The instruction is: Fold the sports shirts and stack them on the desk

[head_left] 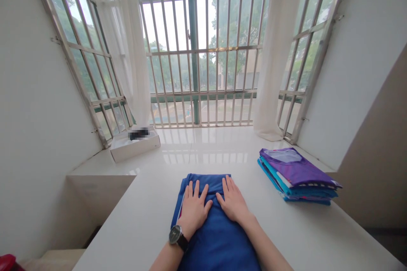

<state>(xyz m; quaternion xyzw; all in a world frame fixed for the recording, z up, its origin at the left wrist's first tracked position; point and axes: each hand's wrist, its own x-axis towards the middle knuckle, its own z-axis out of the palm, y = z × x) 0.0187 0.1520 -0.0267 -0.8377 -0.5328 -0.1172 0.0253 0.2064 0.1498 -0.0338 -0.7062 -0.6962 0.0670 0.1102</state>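
A folded dark blue cloth garment [219, 241] lies on the white tabletop in front of me, its near end running out of the bottom of the view. My left hand [194, 206] rests flat on its upper left part, fingers spread, with a black-strapped watch [178, 238] on that wrist. On the upper right part my right hand [233, 201] lies flat too, thumb apart from the fingers. Along the garment's left edge a thin strip of white and red shows. What lies under my palms is hidden.
To the right sits a stack of folded purple and blue garments [297, 173]. A shallow white box [136, 146] with a blurred dark item stands at the back left. Beyond the white tabletop [136, 224] are a barred window and white curtains [275, 72]. A red object [9, 262] shows bottom left.
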